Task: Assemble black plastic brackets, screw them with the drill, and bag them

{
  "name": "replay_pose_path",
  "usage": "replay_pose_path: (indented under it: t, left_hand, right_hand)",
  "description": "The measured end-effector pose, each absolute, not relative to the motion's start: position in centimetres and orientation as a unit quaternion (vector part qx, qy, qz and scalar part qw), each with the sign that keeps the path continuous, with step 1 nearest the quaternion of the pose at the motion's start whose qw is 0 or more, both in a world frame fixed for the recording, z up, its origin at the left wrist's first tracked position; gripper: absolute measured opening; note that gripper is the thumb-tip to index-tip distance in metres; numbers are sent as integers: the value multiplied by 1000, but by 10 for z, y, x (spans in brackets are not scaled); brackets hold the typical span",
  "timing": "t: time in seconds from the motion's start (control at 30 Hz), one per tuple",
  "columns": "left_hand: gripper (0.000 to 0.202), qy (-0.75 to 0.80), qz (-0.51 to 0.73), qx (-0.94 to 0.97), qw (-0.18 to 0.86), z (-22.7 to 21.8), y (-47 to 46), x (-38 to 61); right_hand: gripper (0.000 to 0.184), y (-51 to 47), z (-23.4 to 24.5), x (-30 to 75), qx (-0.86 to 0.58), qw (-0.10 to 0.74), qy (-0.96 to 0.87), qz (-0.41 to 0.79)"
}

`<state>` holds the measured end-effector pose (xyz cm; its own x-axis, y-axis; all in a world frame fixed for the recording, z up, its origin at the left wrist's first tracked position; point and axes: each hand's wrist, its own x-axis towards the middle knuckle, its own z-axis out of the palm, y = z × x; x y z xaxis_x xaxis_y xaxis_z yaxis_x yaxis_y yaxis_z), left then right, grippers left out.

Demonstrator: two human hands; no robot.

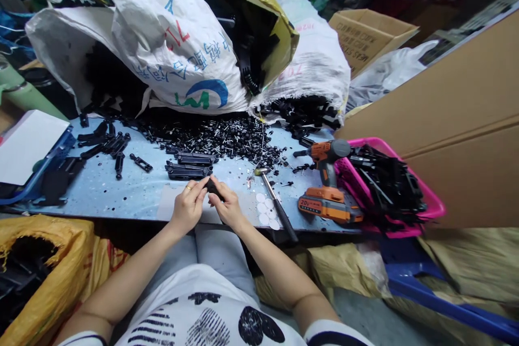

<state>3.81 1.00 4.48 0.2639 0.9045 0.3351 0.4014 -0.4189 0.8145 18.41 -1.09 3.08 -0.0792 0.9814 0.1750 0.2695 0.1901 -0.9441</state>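
My left hand [188,204] and my right hand [227,206] meet at the near edge of the light blue table [121,189]. Both pinch a small black plastic part [212,187] between their fingertips. A ring shows on a left finger. Just beyond the hands lie two long black plastic pieces [188,166] side by side. A heap of small black parts with metal pins [227,138] spreads across the middle of the table. A hammer [275,203] lies right of my right hand, by several white round stickers [265,208].
An orange cordless drill [329,184] stands at the right, next to a pink basket [430,205] full of black parts. Large white sacks [170,38] spill black parts at the back. Cardboard [458,119] leans at the right; a yellow sack [44,265] sits low left.
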Motion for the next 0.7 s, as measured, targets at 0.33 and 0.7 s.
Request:
replay_pose_path:
  t: [0.33, 0.7]
  left_hand:
    - [51, 594, 327, 687, 262, -9, -11, 10]
    - [45, 490, 359, 795, -14, -36, 13, -16]
  right_hand:
    - [46, 130, 37, 337, -683, 362, -621, 130]
    - [48, 273, 44, 474, -867, 166, -462, -85]
